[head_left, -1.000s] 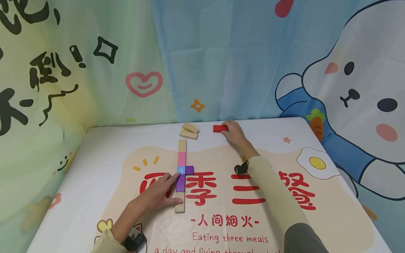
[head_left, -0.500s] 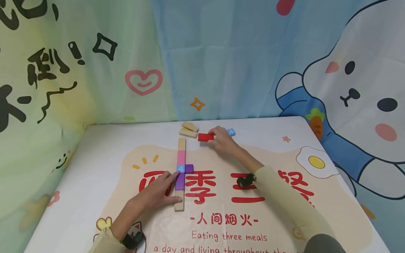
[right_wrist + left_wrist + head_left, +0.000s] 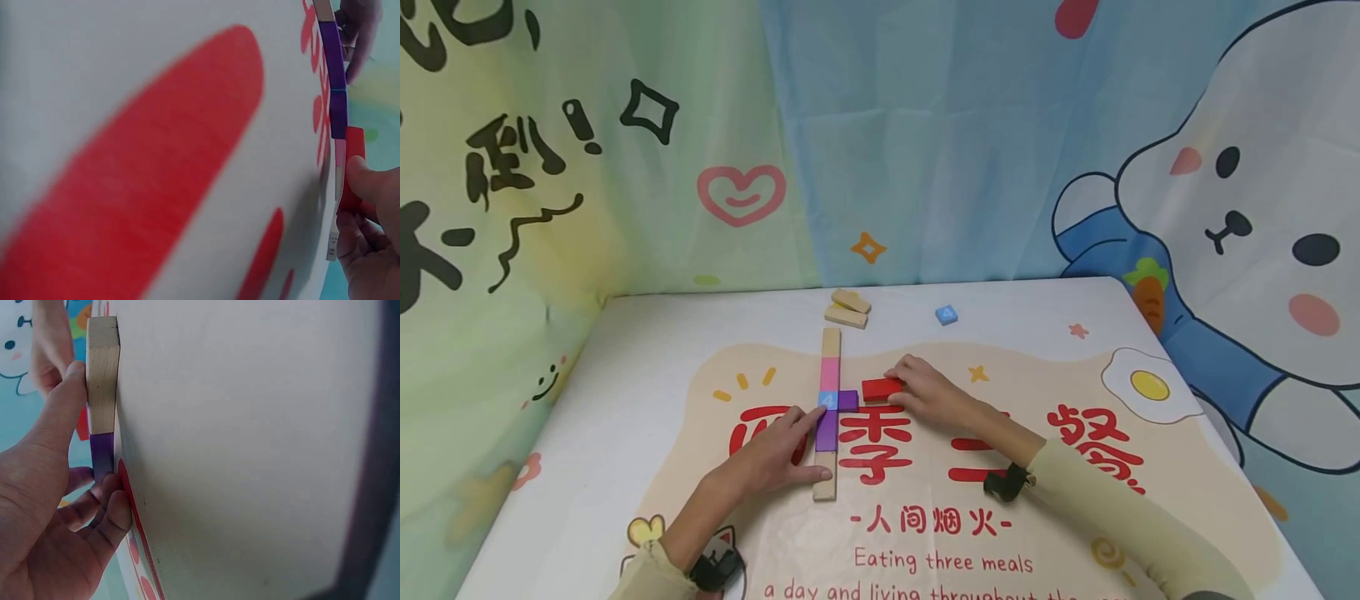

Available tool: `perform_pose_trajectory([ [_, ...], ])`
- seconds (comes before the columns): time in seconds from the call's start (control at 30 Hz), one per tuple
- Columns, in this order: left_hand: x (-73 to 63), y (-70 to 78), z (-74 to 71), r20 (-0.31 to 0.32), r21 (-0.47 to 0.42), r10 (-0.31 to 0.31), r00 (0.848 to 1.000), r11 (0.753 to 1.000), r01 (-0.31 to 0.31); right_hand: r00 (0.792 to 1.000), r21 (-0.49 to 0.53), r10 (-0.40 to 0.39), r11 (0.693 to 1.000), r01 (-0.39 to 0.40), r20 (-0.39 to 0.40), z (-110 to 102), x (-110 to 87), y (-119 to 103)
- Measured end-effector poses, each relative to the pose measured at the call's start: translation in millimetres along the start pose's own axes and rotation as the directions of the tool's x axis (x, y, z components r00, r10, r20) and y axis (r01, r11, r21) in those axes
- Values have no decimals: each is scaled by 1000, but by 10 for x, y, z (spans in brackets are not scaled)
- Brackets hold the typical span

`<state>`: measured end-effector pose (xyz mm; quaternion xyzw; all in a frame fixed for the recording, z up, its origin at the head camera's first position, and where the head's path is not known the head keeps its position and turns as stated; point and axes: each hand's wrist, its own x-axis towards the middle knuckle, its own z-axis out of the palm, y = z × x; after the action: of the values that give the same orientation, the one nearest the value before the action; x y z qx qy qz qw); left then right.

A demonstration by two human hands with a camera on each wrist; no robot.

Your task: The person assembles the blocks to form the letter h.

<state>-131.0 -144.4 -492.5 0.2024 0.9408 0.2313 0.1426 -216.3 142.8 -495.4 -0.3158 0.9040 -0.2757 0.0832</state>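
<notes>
A straight row of blocks lies on the table: a wooden block (image 3: 831,342), a pink block (image 3: 829,375), a blue block marked 4 (image 3: 828,400), a purple block (image 3: 826,432) and a wooden block at the near end (image 3: 824,490). Branching right from the blue one is a short purple block (image 3: 847,402). My left hand (image 3: 775,454) rests against the row's left side, index fingertip at the blue block, thumb on the near wooden block. My right hand (image 3: 931,395) pinches a red block (image 3: 877,390) just right of the short purple block, a small gap between them.
Two wooden blocks (image 3: 846,316) lie one against the other beyond the row's far end. A loose blue block (image 3: 947,315) lies near the table's back edge. Behind the printed tablecloth (image 3: 992,533) hangs a patterned curtain (image 3: 925,167).
My right hand has carried the red block from the table's back edge leftward and nearer, beside the short purple block. The loose blue block has come into sight. My left hand stays put.
</notes>
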Motion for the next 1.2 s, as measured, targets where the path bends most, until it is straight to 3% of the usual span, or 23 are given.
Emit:
perform_pose_trajectory([
  [0.27,-4,-16,-1,1,4,0,1000,1000,0,1000,38,9,999,-9,-2,69,-36,-36],
  [1.2,-2,8,14,5,12,-27,1000,1000,27,999,13,24,1000,-23,-24,157,-31,-24],
])
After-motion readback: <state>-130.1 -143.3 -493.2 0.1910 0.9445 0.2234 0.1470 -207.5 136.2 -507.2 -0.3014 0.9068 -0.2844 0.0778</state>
